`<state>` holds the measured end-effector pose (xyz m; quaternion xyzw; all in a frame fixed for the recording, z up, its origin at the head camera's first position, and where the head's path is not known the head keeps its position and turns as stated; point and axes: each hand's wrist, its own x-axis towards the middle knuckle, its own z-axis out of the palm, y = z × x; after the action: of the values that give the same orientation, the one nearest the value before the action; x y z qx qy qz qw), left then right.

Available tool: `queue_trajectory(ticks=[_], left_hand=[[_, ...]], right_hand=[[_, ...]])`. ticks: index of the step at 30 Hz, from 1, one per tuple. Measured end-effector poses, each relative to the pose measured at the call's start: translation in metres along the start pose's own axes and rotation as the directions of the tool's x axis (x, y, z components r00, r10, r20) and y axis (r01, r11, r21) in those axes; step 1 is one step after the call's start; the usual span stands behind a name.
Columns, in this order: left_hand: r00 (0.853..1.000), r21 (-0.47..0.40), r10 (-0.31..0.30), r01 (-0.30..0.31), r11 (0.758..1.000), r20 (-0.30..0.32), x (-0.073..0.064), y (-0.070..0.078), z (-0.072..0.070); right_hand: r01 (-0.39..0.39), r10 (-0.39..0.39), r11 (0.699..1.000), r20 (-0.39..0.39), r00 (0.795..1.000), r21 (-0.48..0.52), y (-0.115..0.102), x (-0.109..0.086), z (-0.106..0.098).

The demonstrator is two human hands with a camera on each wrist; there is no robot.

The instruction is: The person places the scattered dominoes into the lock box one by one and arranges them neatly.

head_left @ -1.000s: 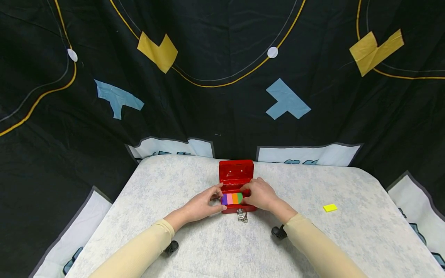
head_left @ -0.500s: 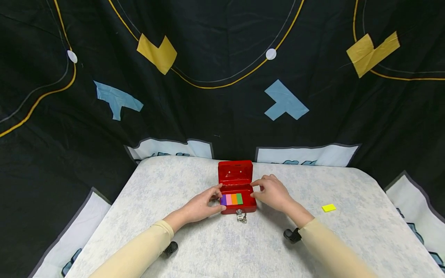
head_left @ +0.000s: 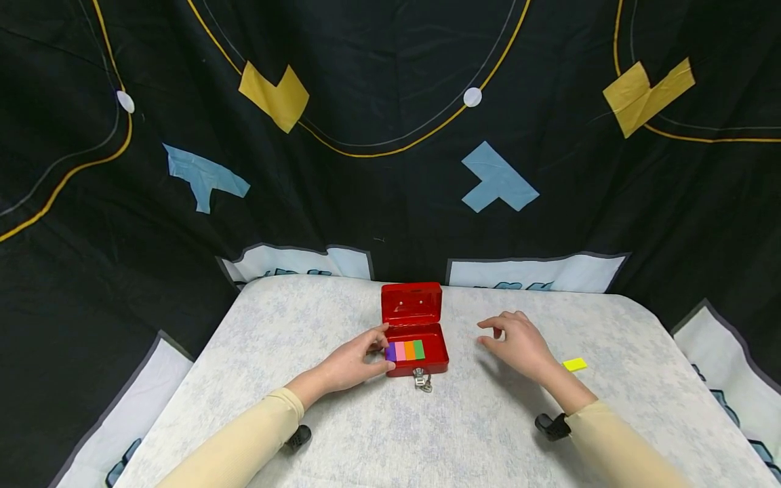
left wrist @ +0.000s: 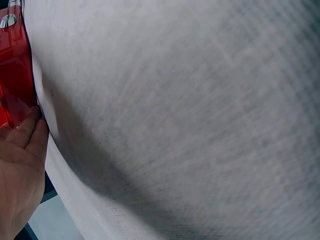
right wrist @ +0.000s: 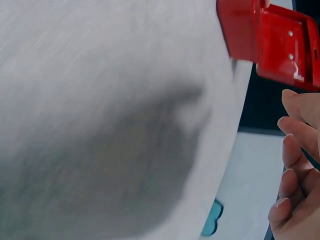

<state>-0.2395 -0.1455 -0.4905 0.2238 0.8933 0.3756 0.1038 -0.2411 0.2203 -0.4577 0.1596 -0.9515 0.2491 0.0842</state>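
Observation:
A red metal cash box (head_left: 414, 367) stands on the table with its lid raised. Purple, pink, orange and green strips (head_left: 409, 350), like small sticky note pads, lie side by side in its left part. My left hand (head_left: 352, 357) holds the box by its left side, thumb near the front corner; in the left wrist view its fingers (left wrist: 31, 131) meet the red wall. Right of the box, my right hand (head_left: 521, 344) hovers over the table, holding nothing, fingers loosely bent. A matching yellow pad (head_left: 575, 364) lies just beyond its wrist.
A silver latch (head_left: 419, 379) with small metal pieces hangs at the box's front. The white patterned table (head_left: 342, 447) ends at a black curtain (head_left: 390, 203) behind the box. Black wrist cameras (head_left: 552, 427) sit under both forearms.
My right hand has drawn back from the green strip and out of the box, moving right toward the yellow pad. The left hand stays at the box's left side.

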Motion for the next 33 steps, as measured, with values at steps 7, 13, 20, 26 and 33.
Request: queue_trajectory(ticks=[7,13,20,26,33], left_hand=[[1.000,-0.006,-0.004,0.004,1.000,0.003,0.001,-0.001,0.001],[1.000,-0.011,-0.002,0.002,1.000,0.002,0.001,-0.001,-0.001],[1.000,-0.018,-0.005,0.005,1.000,0.002,0.002,-0.001,-0.001],[1.000,-0.018,-0.007,0.007,1.000,0.003,0.001,0.000,0.000],[1.000,-0.004,-0.006,0.006,1.000,0.002,0.002,-0.002,0.000]], right_hand=[[-0.055,0.054,0.998,-0.012,0.998,-0.019,0.028,-0.019,-0.011],[-0.107,0.107,0.993,-0.017,0.994,-0.040,0.045,-0.033,-0.022],[-0.135,0.134,0.989,-0.023,0.991,-0.061,0.062,-0.047,-0.030],[-0.167,0.167,0.983,-0.018,0.986,-0.071,0.077,-0.062,-0.039],[-0.212,0.212,0.972,-0.009,0.977,-0.103,0.096,-0.081,-0.052]])
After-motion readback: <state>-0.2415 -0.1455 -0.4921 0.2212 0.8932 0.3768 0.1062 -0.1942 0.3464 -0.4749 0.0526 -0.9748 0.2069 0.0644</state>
